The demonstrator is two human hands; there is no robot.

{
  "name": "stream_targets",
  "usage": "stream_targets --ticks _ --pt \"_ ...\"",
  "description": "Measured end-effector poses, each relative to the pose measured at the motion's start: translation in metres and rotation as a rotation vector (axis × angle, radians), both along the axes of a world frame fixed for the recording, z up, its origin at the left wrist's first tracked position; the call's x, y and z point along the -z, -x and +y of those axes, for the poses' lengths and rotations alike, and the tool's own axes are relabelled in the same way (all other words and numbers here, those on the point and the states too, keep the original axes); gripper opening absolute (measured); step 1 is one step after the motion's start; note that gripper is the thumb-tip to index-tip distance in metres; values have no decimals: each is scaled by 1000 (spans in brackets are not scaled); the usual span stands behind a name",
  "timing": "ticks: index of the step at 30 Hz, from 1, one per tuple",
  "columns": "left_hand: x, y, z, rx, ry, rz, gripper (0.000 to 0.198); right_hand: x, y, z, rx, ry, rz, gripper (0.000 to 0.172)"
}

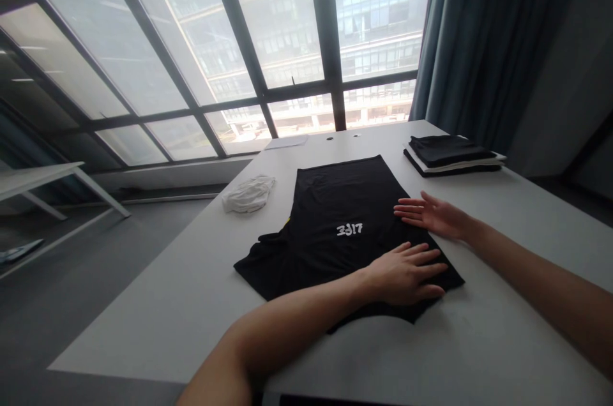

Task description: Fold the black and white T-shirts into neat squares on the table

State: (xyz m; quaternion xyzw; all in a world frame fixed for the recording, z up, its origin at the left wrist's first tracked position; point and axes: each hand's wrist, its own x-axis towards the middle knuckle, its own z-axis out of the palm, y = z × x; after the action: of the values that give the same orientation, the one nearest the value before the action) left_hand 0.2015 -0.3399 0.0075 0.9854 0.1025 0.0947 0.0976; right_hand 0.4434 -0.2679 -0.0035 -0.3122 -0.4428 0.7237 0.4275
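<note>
A black T-shirt (335, 202) with white lettering lies spread on the white table, its neck side toward me. My left hand (405, 272) rests flat on the shirt's near right part, fingers stretched out and pointing right. Beside the shirt's right edge, my right hand (433, 214) is held with its fingers straight, the fingertips reaching over the black cloth. Neither hand grips the fabric. The left sleeve is rumpled, and a small bit of yellow shows at that side.
On the white table (158, 310), a crumpled white cloth (249, 194) lies left of the shirt. A stack of folded black and white garments (453, 154) sits at the back right. A paper sheet (287, 142) lies near the window. Another table (41, 179) stands far left.
</note>
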Motion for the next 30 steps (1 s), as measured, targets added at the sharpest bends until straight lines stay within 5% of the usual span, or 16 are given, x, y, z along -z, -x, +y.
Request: stream_targets --ticks 7,18,26,30 --pt "1 1 0 -3 3 -4 55 -1 0 1 84 -5 50 55" --pt "1 1 -1 -1 -23 -11 54 -1 4 -2 -43 27 -2 62" --pt "3 0 1 -9 0 -10 54 0 -3 7 318 -37 92 47" --pt "2 1 1 -16 14 -7 54 -6 -5 2 325 -133 175 55"
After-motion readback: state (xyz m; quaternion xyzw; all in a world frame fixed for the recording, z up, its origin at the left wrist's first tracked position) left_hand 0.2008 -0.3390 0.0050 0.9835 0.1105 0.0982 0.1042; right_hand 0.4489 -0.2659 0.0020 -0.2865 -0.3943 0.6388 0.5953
